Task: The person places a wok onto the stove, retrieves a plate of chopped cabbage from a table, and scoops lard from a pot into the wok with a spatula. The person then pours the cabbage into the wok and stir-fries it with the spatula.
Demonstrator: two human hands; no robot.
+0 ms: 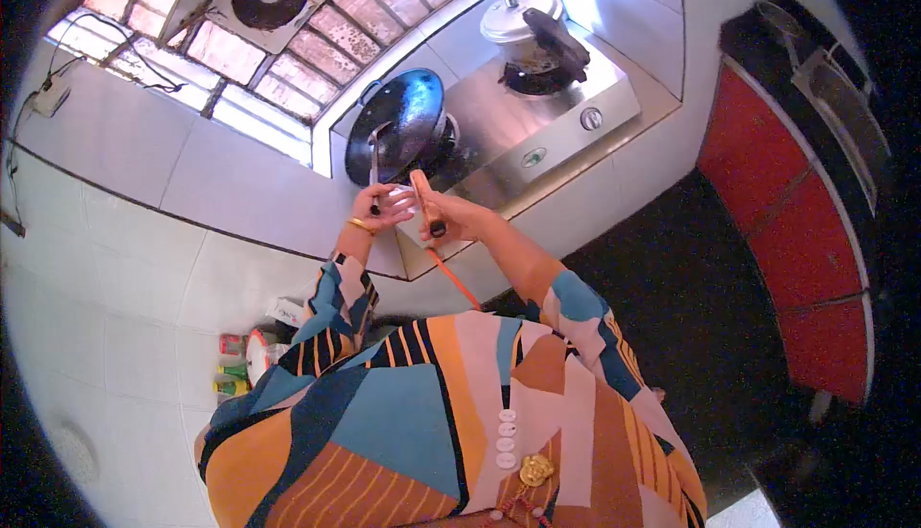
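Note:
A dark wok (413, 106) sits tilted at the left end of the steel stove (523, 130), over the left burner. A long-handled metal utensil (375, 159), a ladle or spatula, rests with its head inside the wok. My left hand (384, 206) has the black-tipped end of that utensil across its palm, with some fingers extended. Close beside it, my right hand (453, 217) is closed around a wooden handle (423, 192) with a black end, which appears to be the wok's. What the wok contains cannot be made out.
A pressure cooker (513, 24) with a dark handle stands on the right burner. Bottles and jars (235, 372) are at lower left. An orange hose (451, 277) runs below my hands. Right is a red-fronted counter (767, 202) with a dark top.

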